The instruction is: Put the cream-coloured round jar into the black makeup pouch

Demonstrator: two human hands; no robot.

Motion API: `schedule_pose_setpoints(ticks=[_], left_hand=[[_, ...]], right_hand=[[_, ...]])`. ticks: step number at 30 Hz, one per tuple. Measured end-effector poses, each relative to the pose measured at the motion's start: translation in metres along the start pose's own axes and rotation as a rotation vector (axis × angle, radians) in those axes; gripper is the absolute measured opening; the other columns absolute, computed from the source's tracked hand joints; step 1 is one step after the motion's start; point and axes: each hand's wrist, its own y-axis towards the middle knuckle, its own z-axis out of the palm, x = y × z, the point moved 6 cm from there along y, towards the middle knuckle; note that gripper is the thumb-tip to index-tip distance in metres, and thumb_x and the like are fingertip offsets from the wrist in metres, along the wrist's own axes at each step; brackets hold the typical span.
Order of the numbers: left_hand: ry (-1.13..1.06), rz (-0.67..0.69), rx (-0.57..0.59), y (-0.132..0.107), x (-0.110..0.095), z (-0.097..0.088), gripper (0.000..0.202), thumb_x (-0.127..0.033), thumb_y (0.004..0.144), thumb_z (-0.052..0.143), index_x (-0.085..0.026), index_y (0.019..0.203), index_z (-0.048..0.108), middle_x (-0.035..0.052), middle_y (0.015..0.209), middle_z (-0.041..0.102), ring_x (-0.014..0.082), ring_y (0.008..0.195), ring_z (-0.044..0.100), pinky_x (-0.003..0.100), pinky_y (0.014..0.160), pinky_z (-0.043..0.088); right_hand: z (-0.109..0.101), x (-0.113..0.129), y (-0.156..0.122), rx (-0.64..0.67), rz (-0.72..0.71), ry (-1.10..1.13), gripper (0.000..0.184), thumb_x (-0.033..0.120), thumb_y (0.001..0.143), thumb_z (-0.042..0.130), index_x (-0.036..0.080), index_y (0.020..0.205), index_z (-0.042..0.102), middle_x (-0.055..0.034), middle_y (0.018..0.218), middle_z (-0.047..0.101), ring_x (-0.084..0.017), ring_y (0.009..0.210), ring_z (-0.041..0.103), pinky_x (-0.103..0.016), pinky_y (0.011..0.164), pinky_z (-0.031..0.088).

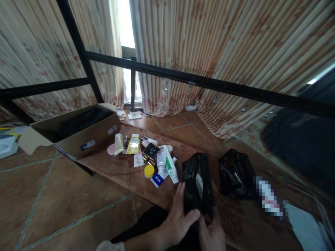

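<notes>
A black zip pouch [190, 195] stands on the brown cloth-covered bench, its top gaping and something pale [199, 184] showing inside. My left hand [179, 221] holds it along the left side, with the thumb over the near end. At the near right corner my right hand [212, 232] grips it too; part of those fingers is hidden. Left of the pouch lie a white and green tube [171, 169], a yellow-lidded jar [149, 171], a blue and white packet [157, 180], a black square compact [152, 150], a yellow packet [133, 144] and a cream tube [118, 144].
An open cardboard box [90, 141] with something black inside stands at the bench's left end. To the right sit a second black bag [235, 174] and a pale sheet [306, 226]. A dark metal rail [167, 72] crosses before the curtains [167, 31].
</notes>
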Motion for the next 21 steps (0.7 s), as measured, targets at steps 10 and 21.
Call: schedule_pose_setpoints(ticks=[10,21], left_hand=[[0.054,0.040,-0.053,0.025,-0.007,0.009,0.089,-0.023,0.078,0.058,-0.020,0.151,0.006,0.0072,0.160,0.001,0.0254,0.146,-0.003,0.044,0.120,0.004],[-0.038,0.083,0.082,0.017,0.001,-0.010,0.105,-0.026,0.071,0.071,-0.025,0.150,0.002,0.0094,0.156,0.021,0.0303,0.143,0.019,0.047,0.118,0.016]], right_hand=[[0.007,0.020,-0.005,-0.042,-0.115,-0.024,0.049,0.049,0.081,0.043,0.016,0.115,0.057,-0.0167,0.111,0.065,-0.033,0.108,0.060,-0.043,0.089,0.045],[0.016,0.004,-0.015,-0.049,0.057,0.166,0.071,0.058,0.078,0.052,0.011,0.131,0.043,-0.0186,0.112,0.067,-0.033,0.105,0.063,-0.041,0.086,0.047]])
